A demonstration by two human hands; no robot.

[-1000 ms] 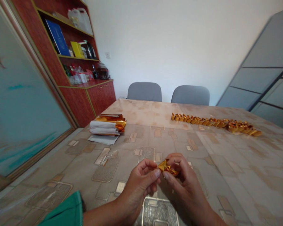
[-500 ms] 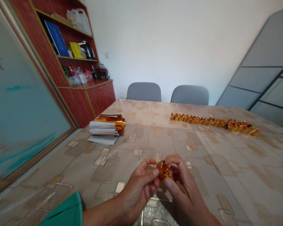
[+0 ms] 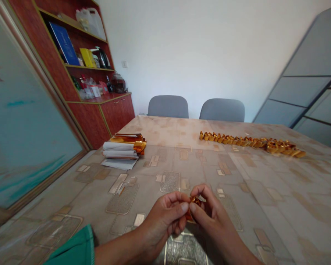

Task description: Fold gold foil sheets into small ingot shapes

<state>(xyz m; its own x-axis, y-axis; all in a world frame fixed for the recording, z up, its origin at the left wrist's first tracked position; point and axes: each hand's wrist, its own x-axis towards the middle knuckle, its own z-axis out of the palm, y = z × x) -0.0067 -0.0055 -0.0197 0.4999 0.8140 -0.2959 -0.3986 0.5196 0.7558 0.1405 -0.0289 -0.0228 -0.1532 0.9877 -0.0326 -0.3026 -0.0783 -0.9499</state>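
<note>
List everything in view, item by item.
patterned table cover: one, beige and brown, on the table under the hands
folded gold foil pieces: many, gold, in a row across the far table
paper stack with foil sheets: one, white and gold, left on the table
chairs: two, grey, beyond the table
wooden cabinet: one, reddish brown, left of the table
book: one, blue, on a cabinet shelf
glass jar: one, dark, on the cabinet top
panel: one, grey, far right
gold foil piece: one, gold, between the hands
left hand grip: one, pinching the foil
right hand grip: one, pinching the foil
</note>
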